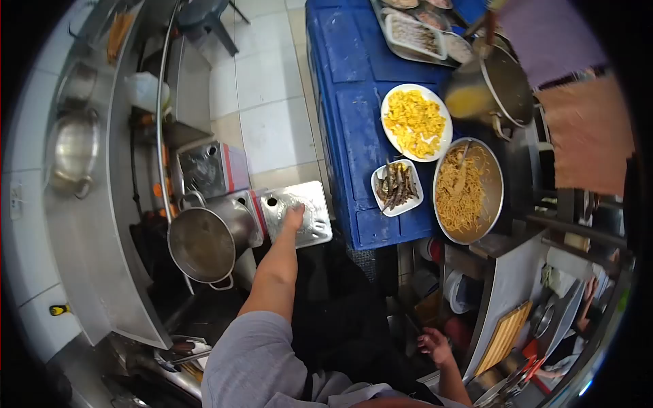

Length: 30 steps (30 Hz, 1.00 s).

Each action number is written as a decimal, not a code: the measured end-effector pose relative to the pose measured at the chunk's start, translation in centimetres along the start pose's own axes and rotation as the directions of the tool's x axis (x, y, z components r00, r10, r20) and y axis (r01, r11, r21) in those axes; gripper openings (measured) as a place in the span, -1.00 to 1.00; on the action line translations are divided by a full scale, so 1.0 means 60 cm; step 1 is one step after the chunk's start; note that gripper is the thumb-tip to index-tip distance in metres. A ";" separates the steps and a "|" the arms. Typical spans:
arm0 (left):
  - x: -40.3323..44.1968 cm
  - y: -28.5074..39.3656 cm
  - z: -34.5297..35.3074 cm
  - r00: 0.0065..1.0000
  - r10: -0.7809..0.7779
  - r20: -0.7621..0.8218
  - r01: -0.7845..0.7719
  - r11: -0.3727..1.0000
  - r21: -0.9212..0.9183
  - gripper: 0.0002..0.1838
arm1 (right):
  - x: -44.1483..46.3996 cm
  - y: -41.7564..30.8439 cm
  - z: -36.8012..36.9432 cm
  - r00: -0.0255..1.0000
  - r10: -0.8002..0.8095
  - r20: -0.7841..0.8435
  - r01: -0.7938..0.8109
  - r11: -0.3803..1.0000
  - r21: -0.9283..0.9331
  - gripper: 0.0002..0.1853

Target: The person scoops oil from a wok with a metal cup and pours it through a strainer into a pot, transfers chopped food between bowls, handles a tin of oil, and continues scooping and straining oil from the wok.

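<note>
My left hand [294, 217] reaches down to the top of a square silvery metal tin [317, 231] with a dark round hole near one corner. Its fingers look closed around the middle of the tin's top, where a handle would be hidden under them. My right hand [435, 345] hangs low on the right, its fingers loosely curled and apart, holding nothing. Two more tins stand close by, one metal tin [202, 170] farther off and one partly hidden. A large steel pot [202, 245] with side handles is left of my left arm.
The blue table [354, 136] bears a plate of scrambled egg [415, 122], a dish of small dark fish [396, 188], a pan of noodles [466, 190], a large pot [503, 85] and a tray of food [415, 34]. A metal shelf [126, 204] runs along the left; a stool [207, 20] stands beyond.
</note>
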State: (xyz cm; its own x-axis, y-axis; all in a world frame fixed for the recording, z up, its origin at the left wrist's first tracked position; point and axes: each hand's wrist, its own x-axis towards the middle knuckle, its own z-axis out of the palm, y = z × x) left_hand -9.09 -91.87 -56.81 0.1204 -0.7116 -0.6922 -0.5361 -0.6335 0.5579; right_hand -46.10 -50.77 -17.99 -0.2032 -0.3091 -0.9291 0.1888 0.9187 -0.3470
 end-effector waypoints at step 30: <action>-1.006 -0.516 0.007 0.528 -0.815 -0.238 0.583 0.551 -0.596 -0.35 | 0.031 -0.524 0.575 0.580 0.273 0.768 0.780 0.087 -0.620 -0.56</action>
State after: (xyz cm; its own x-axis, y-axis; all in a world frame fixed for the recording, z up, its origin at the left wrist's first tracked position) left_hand -0.12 -29.17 -32.46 0.6994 0.0688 -0.7114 0.2728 -0.9457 0.1768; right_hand -19.27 -88.70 -13.22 0.6715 -0.1173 -0.7316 -0.7374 -0.0093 -0.6754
